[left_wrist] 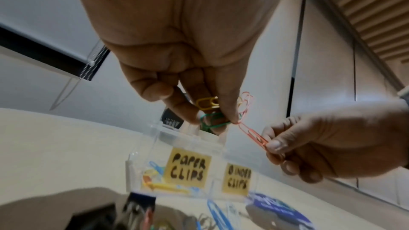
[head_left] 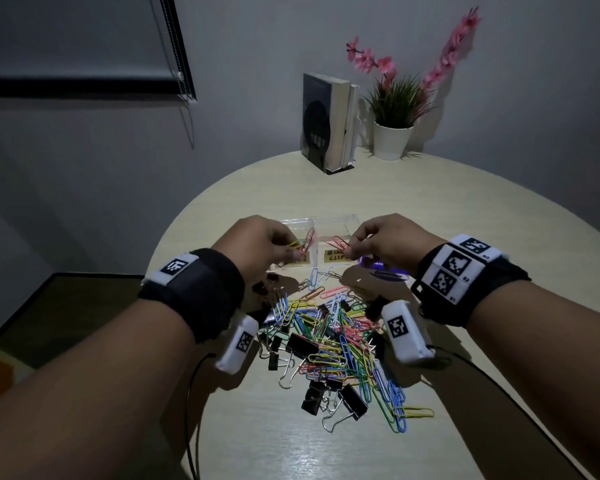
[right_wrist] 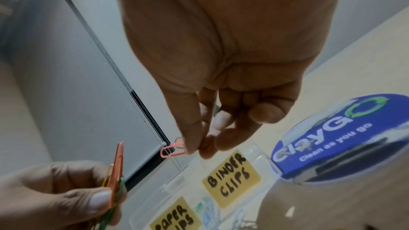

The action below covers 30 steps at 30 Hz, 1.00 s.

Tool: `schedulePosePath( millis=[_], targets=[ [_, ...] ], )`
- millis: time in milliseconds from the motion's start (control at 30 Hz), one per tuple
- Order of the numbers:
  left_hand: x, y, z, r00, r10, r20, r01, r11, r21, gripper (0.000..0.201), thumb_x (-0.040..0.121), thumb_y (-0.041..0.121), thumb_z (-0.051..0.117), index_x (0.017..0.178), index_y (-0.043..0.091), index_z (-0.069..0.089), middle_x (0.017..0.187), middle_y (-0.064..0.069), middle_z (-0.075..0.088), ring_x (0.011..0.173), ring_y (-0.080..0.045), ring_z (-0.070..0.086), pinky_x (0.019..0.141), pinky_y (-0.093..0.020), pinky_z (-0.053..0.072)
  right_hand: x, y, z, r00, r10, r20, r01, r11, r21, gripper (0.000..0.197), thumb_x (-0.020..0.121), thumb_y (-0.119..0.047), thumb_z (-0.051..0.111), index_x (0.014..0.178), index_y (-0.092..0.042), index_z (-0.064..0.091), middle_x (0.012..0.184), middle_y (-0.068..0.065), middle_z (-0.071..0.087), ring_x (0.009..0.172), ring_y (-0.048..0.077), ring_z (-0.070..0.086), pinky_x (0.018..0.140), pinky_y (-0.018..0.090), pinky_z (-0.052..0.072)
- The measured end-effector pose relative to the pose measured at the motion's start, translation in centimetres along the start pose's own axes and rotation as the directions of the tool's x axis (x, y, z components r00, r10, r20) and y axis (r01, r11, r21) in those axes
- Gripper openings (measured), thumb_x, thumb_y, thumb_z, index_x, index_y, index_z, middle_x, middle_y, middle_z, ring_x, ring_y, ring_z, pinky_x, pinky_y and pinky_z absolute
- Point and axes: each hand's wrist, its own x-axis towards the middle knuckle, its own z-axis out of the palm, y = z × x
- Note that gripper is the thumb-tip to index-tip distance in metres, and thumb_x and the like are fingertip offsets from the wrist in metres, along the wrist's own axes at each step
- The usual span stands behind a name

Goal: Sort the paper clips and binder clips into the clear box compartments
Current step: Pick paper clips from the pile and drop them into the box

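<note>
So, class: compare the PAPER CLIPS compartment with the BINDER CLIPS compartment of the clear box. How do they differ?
The PAPER CLIPS compartment already holds several coloured clips; the BINDER CLIPS compartment shows none. The first is on the person's left, the second on the right. Both are clear, with yellow handwritten labels.

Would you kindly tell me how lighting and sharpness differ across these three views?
Head view: dim, with hard shadows across the round beige table. Left wrist view: brighter, though the bottom edge smears. Right wrist view: the handwritten yellow binder-clips label reads sharply; the near palm blurs.
</note>
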Motion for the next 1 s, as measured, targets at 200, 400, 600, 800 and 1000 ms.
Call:
schedulePosePath(
  millis=[200, 400, 600, 800, 1000],
  targets=[
    [2.6, -0.1, -1.7, 0.979, -0.06, -0.196, 0.095, 0.98, 0.176, 0.016, 0.084, 0.033, 0.072, 0.093, 0.021, 0.077, 0.086, 0.001, 0.073, 0.083, -0.02, 0.064, 0.072, -0.029, 0.047, 2.0, -2.6, 0.2, 0.994, -0.061, -0.092, 0.063, 0.998, 0.011, 0.009, 0.076, -0.011, 0.078, 0.081, -0.005, 0.074, 0.067, 0.001, 0.071, 0.051, 0.008, 0.058, 0.046, 0.023, 0.041],
    [5.3, 0.4, -0.9, 0.984, -0.126, -0.126, 0.166, 0.899, 0.404, 0.027, 0.084, 0.037, 0.072, 0.098, 0.015, 0.077, 0.098, -0.007, 0.074, 0.093, -0.026, 0.065, 0.076, -0.028, 0.048, 4.0, -4.8, 2.7, 0.984, -0.131, -0.124, 0.103, 0.972, -0.211, 0.006, 0.077, -0.017, 0.076, 0.075, -0.012, 0.076, 0.06, -0.002, 0.065, 0.055, 0.012, 0.057, 0.052, 0.022, 0.04],
    [4.6, 0.4, -1.5, 0.987, -0.087, -0.139, 0.133, 0.918, 0.374, 0.022, 0.083, 0.03, 0.073, 0.102, 0.019, 0.077, 0.105, -0.005, 0.074, 0.1, -0.025, 0.065, 0.087, -0.031, 0.05, 3.0, -4.7, 2.6, 0.959, -0.259, -0.111, 0.202, 0.906, -0.371, 0.015, 0.081, -0.025, 0.073, 0.09, -0.016, 0.079, 0.089, 0.0, 0.075, 0.086, 0.017, 0.065, 0.073, 0.023, 0.044],
    [-0.1, 1.7, -0.3, 0.983, 0.057, 0.173, -0.141, 0.838, 0.527, 0.019, 0.084, 0.022, 0.068, 0.098, 0.033, 0.076, 0.1, 0.009, 0.072, 0.094, -0.017, 0.066, 0.078, -0.026, 0.048, 0.0, -1.9, 1.4, 0.941, -0.236, 0.243, 0.338, 0.708, -0.62, 0.014, 0.081, -0.018, 0.068, 0.092, -0.021, 0.076, 0.085, -0.005, 0.072, 0.08, 0.013, 0.062, 0.069, 0.021, 0.041],
    [-1.3, 0.7, 0.3, 0.916, 0.001, 0.402, -0.267, 0.749, 0.607, 0.038, 0.081, 0.011, 0.066, 0.109, 0.035, 0.074, 0.106, 0.011, 0.072, 0.095, -0.016, 0.066, 0.076, -0.025, 0.05, 0.0, -0.6, 4.3, 0.881, -0.284, 0.379, 0.473, 0.539, -0.696, 0.031, 0.092, -0.035, 0.056, 0.118, -0.024, 0.068, 0.119, 0.0, 0.069, 0.109, 0.024, 0.064, 0.088, 0.029, 0.049]
  ],
)
